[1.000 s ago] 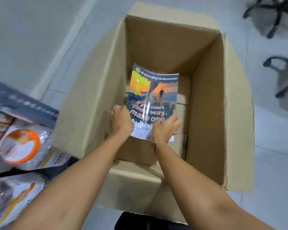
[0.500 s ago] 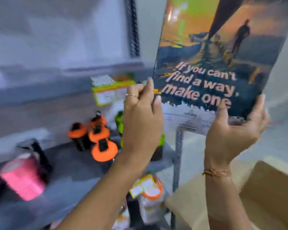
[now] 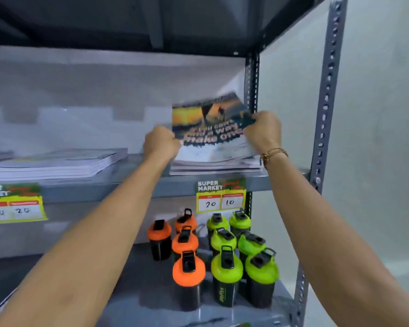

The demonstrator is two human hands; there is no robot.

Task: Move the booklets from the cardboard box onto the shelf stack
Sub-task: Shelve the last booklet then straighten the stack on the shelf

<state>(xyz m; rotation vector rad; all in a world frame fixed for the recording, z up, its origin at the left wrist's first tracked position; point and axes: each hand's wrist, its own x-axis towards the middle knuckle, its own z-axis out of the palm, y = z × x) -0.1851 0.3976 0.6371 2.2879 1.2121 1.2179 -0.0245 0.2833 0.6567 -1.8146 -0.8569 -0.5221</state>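
Note:
I hold a glossy booklet (image 3: 210, 123) with an orange sunset cover and the words "make one" over a low stack of booklets (image 3: 216, 165) at the right end of a grey metal shelf (image 3: 137, 185). My left hand (image 3: 161, 143) grips its left edge and my right hand (image 3: 263, 131) grips its right edge. The booklet tilts up at the back, its front edge near the top of the stack. The cardboard box is out of view.
A second stack of booklets (image 3: 54, 164) lies further left on the same shelf. Price tags (image 3: 220, 195) hang from the shelf edge. Orange-lidded (image 3: 188, 272) and green-lidded bottles (image 3: 227, 267) stand on the shelf below. A perforated upright post (image 3: 326, 114) bounds the right side.
The booklet went from inside the cardboard box up to the shelf, still held in both hands. My view swung from the box on the floor to the shelving.

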